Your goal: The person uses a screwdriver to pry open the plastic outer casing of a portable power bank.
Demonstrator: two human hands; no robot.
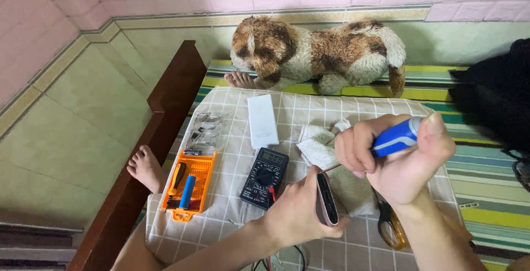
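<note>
My left hand [298, 210] grips a slim pinkish power bank [326, 199], rounded at its corners, standing on edge with its dark end face up. It sits over the near part of the checked cloth [232, 116]. My right hand [395, 158] is closed around a blue-handled screwdriver [395, 138], just above the power bank, its thin shaft reaching the top end.
</note>
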